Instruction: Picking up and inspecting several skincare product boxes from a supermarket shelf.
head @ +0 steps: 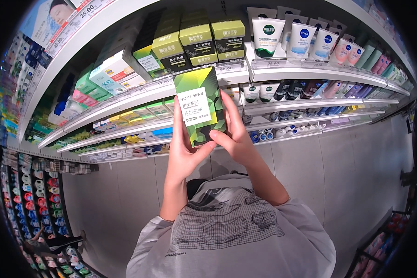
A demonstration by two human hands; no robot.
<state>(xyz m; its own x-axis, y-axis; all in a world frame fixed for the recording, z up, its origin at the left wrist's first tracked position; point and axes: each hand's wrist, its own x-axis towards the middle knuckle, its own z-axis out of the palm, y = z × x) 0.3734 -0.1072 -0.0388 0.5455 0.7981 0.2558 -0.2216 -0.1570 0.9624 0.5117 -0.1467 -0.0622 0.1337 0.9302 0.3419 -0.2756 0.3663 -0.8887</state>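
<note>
Both my hands hold a green-and-black skincare carton (pixel 213 95) with a white printed panel, its front turned up towards me. My left hand (pixel 184 149) grips its left side, the thumb across the lower edge. Along the right side lie the fingers of my right hand (pixel 236 137), with its thumb on the bottom corner. The carton is held in front of the shelf edge. Behind it, a similar green carton (pixel 149 62) stands on the upper shelf, beside stacked olive-and-black boxes (pixel 196 36).
White tubes (pixel 268 34) and Nivea tubes (pixel 300 40) stand on the upper shelf at right. Lower shelves (pixel 299 106) jut out beneath. Tiled floor (pixel 299 156) lies around me. At lower left a person (pixel 52 245) is by racks of colourful bottles (pixel 27 196). Another rack (pixel 375 246) is at lower right.
</note>
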